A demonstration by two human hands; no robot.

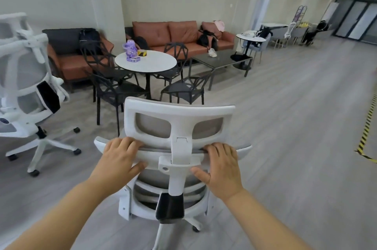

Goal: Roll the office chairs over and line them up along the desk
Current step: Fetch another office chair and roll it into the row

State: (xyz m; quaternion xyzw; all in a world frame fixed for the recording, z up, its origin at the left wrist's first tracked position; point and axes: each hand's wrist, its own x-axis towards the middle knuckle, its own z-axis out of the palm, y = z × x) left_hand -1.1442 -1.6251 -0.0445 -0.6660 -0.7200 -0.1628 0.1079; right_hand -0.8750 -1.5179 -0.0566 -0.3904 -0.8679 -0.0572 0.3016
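left hand [120, 160], right hand [222, 168]: fingers clamped on chair [179, 180] backrest top | probably light, free-rolling | desk unseen

An office lounge or break area. White mesh office chairs [177, 147] on castors stand on grey plank flooring; a round white table [145, 60] with black angular chairs [114, 90], an orange-brown sofa [179, 33], a low dark coffee table [222, 59] and a tall floor-standing air conditioner [263, 4] furnish the room.

Black chairs [181, 88] block ahead; floor [295, 117] right open.
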